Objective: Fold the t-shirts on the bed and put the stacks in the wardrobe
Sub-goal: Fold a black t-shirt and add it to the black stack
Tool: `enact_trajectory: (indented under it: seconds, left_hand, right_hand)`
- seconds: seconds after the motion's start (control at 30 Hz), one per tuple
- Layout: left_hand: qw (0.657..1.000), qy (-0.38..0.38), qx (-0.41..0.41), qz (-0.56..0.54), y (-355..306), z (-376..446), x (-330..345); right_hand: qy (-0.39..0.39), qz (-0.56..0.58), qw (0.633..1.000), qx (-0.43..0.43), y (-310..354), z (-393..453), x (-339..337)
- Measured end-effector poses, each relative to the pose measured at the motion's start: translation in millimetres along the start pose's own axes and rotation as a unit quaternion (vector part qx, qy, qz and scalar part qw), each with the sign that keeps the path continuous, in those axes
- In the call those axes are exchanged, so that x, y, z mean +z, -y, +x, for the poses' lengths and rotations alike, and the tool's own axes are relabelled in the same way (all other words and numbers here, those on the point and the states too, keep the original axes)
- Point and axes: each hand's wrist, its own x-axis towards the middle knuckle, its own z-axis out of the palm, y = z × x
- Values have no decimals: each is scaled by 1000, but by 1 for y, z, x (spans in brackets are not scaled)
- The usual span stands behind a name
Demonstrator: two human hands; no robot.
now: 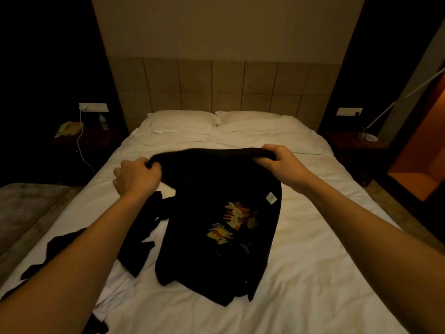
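head | left hand [136, 178], right hand [280, 162] grip black t-shirt [216, 213] | fingertips hidden

T-shirt [216, 194] black w/ yellow-orange print, small white tag. Other clothes [142, 239] on the left also black. Bed sheet [313, 237] + pillows [183, 121] white. Headboard [216, 85] beige, square panels. Phone [68, 128] pale, cable [80, 141] white. Niche [423, 153] at right orange.

Hotel-style bedroom. Beyond the left hand [137, 178] lay a white-sheeted bed [313, 237] with two pillows [183, 121] against a padded headboard [226, 85]; nightstands flanked it, one bearing a telephone [68, 128], the other a lamp [370, 137].
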Motion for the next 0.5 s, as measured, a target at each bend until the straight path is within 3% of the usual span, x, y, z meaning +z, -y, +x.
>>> enact_trajectory:
  seconds: [0.07, 0.17, 0.2, 0.33, 0.43, 0.5]
  left_hand:
    - [994, 46, 101, 21, -10, -18, 14]
    - [924, 181, 325, -85, -53, -57, 37]
    - [912, 200, 337, -117, -66, -67, 41]
    - [910, 229, 234, -253, -86, -73, 41]
    - [906, 229, 224, -278, -89, -73, 38]
    - [903, 226, 233, -280, -97, -81, 38]
  right_hand:
    - [15, -4, 999, -29, 14, 1, 11]
    - [40, -45, 996, -64, 36, 6, 35]
    - [38, -54, 996, -67, 42, 7, 41]
    - [15, -30, 999, -35, 44, 1, 36]
    - [47, 111, 992, 22, 28, -20, 33]
    - [70, 236, 968, 42, 17, -37, 48]
